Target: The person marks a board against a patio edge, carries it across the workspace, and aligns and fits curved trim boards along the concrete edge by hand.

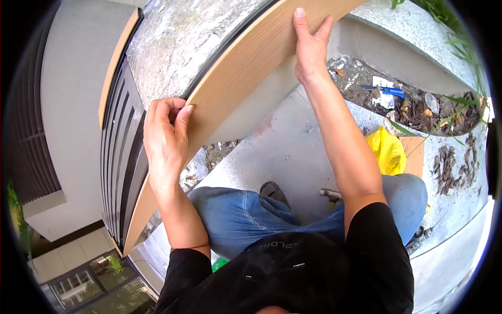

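Note:
A long wood-grain board (251,73) runs diagonally along the edge of a rough grey stone slab (178,47), with a dark strip between them. My left hand (164,137) pinches the board's upper edge, its thumb on the face and its curled fingers behind the edge. Farther up and to the right, my right hand (312,49) lies against the board near its lower edge. Its thumb and one finger stretch apart; the other fingers are hidden. A black slatted panel (117,152) with wood-coloured edging stands to the left of my left hand.
A blue utility knife (388,91) lies on white paper amid dirt and dry leaves. A yellow plastic bag (387,150) and a brown cardboard piece (413,154) lie beyond my right knee. Between my legs, a metal tool (329,194) is partly hidden. Grass overhangs the stone ledge (402,39).

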Demonstrator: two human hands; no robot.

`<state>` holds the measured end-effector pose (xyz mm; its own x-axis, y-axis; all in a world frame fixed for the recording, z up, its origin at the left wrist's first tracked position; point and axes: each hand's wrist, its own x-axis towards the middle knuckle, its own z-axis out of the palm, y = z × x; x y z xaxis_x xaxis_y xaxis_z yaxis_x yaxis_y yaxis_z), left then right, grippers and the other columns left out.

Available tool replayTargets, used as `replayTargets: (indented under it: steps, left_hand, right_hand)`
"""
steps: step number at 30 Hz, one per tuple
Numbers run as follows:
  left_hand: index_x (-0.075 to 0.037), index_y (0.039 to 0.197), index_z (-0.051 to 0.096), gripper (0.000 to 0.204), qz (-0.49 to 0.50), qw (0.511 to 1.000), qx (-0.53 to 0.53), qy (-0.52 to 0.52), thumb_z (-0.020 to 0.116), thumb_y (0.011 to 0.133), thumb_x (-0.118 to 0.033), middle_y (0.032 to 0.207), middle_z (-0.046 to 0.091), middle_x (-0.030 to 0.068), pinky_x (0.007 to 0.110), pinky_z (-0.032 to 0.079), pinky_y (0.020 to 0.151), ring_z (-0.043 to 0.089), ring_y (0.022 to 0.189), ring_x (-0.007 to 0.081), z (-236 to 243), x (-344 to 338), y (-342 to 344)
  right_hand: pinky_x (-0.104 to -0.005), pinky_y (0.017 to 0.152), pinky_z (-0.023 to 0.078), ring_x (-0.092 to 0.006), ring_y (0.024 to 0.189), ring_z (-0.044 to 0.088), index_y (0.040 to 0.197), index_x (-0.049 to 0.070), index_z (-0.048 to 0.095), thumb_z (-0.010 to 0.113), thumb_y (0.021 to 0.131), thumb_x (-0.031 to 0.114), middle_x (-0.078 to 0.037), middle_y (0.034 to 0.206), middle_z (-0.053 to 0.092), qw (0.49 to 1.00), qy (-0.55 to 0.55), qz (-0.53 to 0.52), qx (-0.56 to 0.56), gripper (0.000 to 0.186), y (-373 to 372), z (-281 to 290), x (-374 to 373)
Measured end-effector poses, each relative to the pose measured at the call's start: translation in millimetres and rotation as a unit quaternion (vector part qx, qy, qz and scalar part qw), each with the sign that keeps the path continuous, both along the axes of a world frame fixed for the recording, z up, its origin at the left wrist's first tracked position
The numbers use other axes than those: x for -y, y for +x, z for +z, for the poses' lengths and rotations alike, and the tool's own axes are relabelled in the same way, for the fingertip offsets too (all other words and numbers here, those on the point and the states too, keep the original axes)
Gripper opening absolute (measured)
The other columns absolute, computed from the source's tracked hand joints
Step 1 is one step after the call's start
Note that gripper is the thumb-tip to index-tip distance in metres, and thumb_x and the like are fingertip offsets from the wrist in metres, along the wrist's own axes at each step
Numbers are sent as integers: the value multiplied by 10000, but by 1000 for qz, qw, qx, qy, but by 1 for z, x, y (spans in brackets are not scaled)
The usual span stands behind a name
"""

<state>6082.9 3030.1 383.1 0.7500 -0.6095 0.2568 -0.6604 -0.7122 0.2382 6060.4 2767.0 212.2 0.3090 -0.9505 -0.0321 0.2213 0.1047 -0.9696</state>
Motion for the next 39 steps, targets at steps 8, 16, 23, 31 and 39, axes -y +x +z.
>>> replayTargets:
  steps: [8,16,23,31,39]
  left_hand:
    - [-26,1022,713,209,-28,999,21,4,818,888,-147,931,661,115,408,546,772,671,856,293,9,-19,12]
    - [-47,1040,730,228,-26,997,-31,-61,837,859,-136,934,670,103,406,549,804,674,882,291,11,-27,13]
    - [-80,968,754,177,-33,998,30,-46,833,851,-186,890,676,80,436,535,781,670,893,313,3,-27,16]
    - [-50,977,747,161,-48,996,69,-27,796,894,-179,924,684,85,404,540,800,670,882,307,2,-24,18]
    - [-65,957,736,130,-52,995,63,-48,794,886,-156,897,650,82,424,521,816,644,898,311,2,-28,17]
  right_hand:
    - [-736,1198,217,-394,1593,190,1698,183,-141,745,934,628,-146,1761,106,975,124,128,135,1252,-3,28,-8]
    - [-724,1201,231,-358,1590,225,1700,258,-102,698,980,605,-108,1758,152,967,121,146,170,1131,-5,27,-11]
    - [-722,1203,236,-368,1590,226,1697,282,-76,670,991,621,-95,1757,151,971,124,144,146,1082,-6,25,-13]
    - [-706,1194,285,-397,1589,215,1701,298,-5,655,1003,615,-84,1756,133,972,119,145,139,1011,-5,27,-9]
    - [-724,1186,291,-479,1576,217,1705,325,-41,631,1021,607,-87,1761,122,975,121,138,123,1000,-5,25,-12]
